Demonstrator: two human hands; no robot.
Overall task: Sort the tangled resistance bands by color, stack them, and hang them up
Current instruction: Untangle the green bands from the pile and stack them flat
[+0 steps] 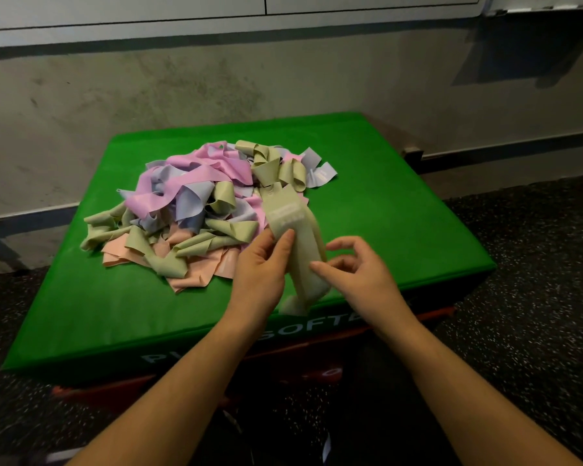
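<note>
I see a green pad (384,196) on a darker base whose red edge (367,327) shows under the near side; white lettering runs along the pad's front wall, partly hidden by the forearms. A tangled pile (196,210) of bands lies on the pad, left of centre, and holds four colours: pink bands (212,173) on top toward the rear, lilac bands (189,203) through the middle and at the rear right, olive bands (229,227) at the left, front and rear, and peach bands (199,264) at the bottom front. One olive band (297,237) is lifted out of the pile on its right side; its far end still touches the pile, and its near end hangs over the pad's front part. The left hand (263,267) grips this band, thumb curled over its upper face, fingers behind it and hidden. The right hand (354,267) meets the band from the right; its index fingertip touches the band's edge, and the other fingers are loosely curled, apart from each other. I cannot tell whether the right thumb presses the band from behind. The held band is motion-blurred, so its printing is not readable. A speckled dark floor (535,297) surrounds the base, and a stained wall (182,82) stands behind it
</note>
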